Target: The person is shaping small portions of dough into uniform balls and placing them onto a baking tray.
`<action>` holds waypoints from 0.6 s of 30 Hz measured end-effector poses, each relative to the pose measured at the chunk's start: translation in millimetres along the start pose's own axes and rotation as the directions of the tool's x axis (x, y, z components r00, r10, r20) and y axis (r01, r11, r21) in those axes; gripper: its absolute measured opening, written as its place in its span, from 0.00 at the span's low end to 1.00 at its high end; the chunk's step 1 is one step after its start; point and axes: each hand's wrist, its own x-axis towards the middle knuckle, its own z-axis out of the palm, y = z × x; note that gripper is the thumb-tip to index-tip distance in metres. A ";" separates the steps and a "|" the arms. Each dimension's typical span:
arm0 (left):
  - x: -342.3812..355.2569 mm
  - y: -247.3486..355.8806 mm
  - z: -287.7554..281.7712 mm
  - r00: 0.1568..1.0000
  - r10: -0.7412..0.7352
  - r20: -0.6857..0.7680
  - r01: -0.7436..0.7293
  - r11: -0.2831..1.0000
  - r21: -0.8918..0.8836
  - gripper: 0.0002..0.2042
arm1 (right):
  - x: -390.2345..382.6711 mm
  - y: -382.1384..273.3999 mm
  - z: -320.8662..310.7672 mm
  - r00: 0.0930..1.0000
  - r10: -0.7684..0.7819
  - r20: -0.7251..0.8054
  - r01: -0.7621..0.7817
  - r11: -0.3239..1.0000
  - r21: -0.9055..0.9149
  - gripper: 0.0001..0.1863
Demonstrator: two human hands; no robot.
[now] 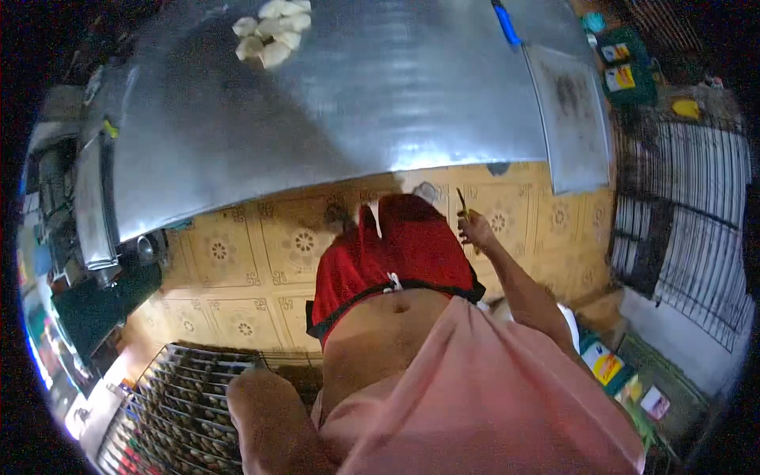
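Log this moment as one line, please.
right hand: holding slim tool | left hand: not in view | metal table: pale pieces clustered left, blue-handled tool right

Metal table [261, 119]: blue tool [505, 24]; pale pieces [273, 28], perhaps dough.

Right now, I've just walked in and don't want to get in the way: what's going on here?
Someone in red shorts stands facing a metal table, holding a thin tool in the right hand, off the table's near edge. The left hand is out of view. A cluster of pale pieces sits toward the table's far left, untouched; a blue handle lies toward the far right.
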 end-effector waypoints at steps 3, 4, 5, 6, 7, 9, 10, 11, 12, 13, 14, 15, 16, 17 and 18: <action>-3.8 -2.2 -2.1 0.999 -0.024 0.038 0.025 0.999 -0.023 0.29 | -8.2 22.8 5.5 0.997 -0.038 -0.060 0.023 0.971 -0.237 0.17; 27.5 22.6 -13.4 0.998 -0.056 0.028 0.057 0.998 -0.023 0.29 | -5.4 30.2 16.9 0.996 -0.067 -0.056 0.045 0.943 -0.331 0.18; 24.2 31.7 -38.4 0.998 -0.066 0.026 0.066 0.997 -0.028 0.29 | -9.3 37.7 18.4 0.997 -0.061 -0.051 0.041 0.945 -0.326 0.18; 34.6 37.6 -55.7 0.997 -0.074 0.024 0.075 0.997 -0.030 0.29 | -16.1 43.0 17.4 0.990 -0.118 -0.083 0.077 0.917 -0.392 0.17; 42.3 55.6 -55.2 0.995 -0.098 0.011 0.099 0.995 -0.032 0.30 | -29.1 44.8 19.9 0.980 -0.173 -0.102 0.111 0.890 -0.443 0.17; 32.8 57.8 -58.5 0.993 -0.116 -0.021 0.116 0.993 -0.012 0.30 | -45.4 40.6 22.8 0.977 -0.158 -0.143 0.084 0.902 -0.424 0.17; 43.6 65.4 -63.4 0.990 -0.129 -0.050 0.130 0.991 0.012 0.30 | -56.4 11.8 29.9 0.987 -0.021 -0.159 -0.038 0.934 -0.356 0.16; 61.7 72.8 -64.9 0.987 -0.138 -0.080 0.142 0.989 0.039 0.30 | -72.5 -15.1 38.3 0.980 0.114 -0.163 -0.158 0.944 -0.289 0.15; 96.0 33.3 -4.7 0.992 -0.115 -0.051 0.119 0.989 0.085 0.31 | -80.9 42.7 -4.2 0.985 -0.163 -0.060 0.163 0.987 0.002 0.12; 128.9 18.3 -9.0 0.996 -0.086 -0.038 0.091 0.986 0.138 0.31 | -77.9 83.5 -16.7 0.960 -0.194 -0.203 0.176 0.979 -0.101 0.12; 121.1 -12.3 4.3 0.995 -0.078 -0.064 0.089 0.978 0.188 0.31 | -85.0 34.4 0.6 0.979 -0.090 -0.185 -0.005 0.888 -0.459 0.12; 118.4 -28.3 2.2 0.995 -0.060 -0.074 0.077 0.964 0.254 0.31 | -89.3 40.3 -5.5 0.963 -0.209 -0.169 0.092 0.847 -0.523 0.12; 143.5 -25.5 -25.2 0.998 -0.041 -0.040 0.051 0.951 0.306 0.32 | -100.6 33.2 -25.8 0.965 -0.222 -0.142 0.134 0.877 -0.461 0.14; 162.8 -21.4 -38.4 0.999 -0.030 -0.037 0.041 0.937 0.346 0.32 | -105.9 17.8 -35.6 0.964 -0.245 -0.105 0.160 0.848 -0.506 0.15; 173.9 -19.0 -38.3 0.997 -0.026 -0.070 0.051 0.928 0.369 0.32 | -107.8 -2.2 -34.9 0.967 -0.253 -0.031 0.196 0.816 -0.544 0.17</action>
